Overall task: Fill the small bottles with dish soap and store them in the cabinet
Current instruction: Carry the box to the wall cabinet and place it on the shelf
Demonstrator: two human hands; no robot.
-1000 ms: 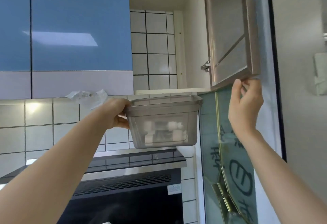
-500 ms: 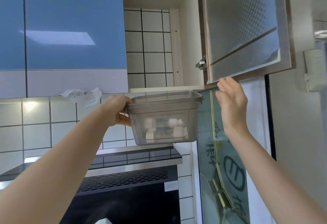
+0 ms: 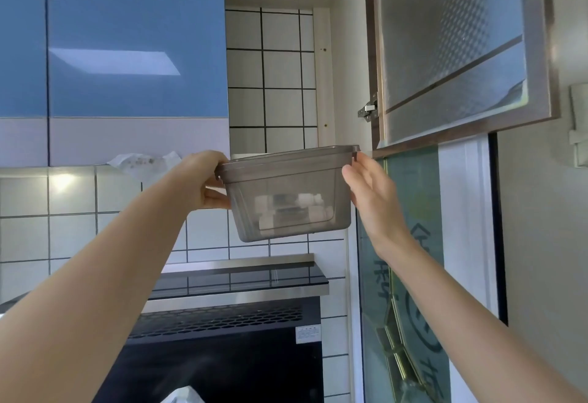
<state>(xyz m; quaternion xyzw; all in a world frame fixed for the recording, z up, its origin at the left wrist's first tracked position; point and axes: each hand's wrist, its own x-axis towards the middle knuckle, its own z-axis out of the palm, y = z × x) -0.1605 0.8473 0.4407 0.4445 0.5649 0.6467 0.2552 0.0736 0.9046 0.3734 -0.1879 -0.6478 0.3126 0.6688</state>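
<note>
Our left hand [image 3: 203,179] grips the lidded grey translucent plastic container [image 3: 286,192]; our right hand [image 3: 372,192] touches its side below the open cabinet [image 3: 343,52].

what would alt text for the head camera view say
A person lifts a smoky translucent bin holding small bottles toward an open wall cabinet. The left hand grips its left side; the right hand reaches its right side, fingers straight.

Upper left, glossy blue cupboard fronts [image 3: 133,36] catch a pale rectangle of light. White wall tiles [image 3: 63,234] with dark grout run beneath. Lower centre, a black range hood [image 3: 222,332] with a steel ledge. Right, a green-tinted glass panel [image 3: 410,275] with painted characters.
</note>
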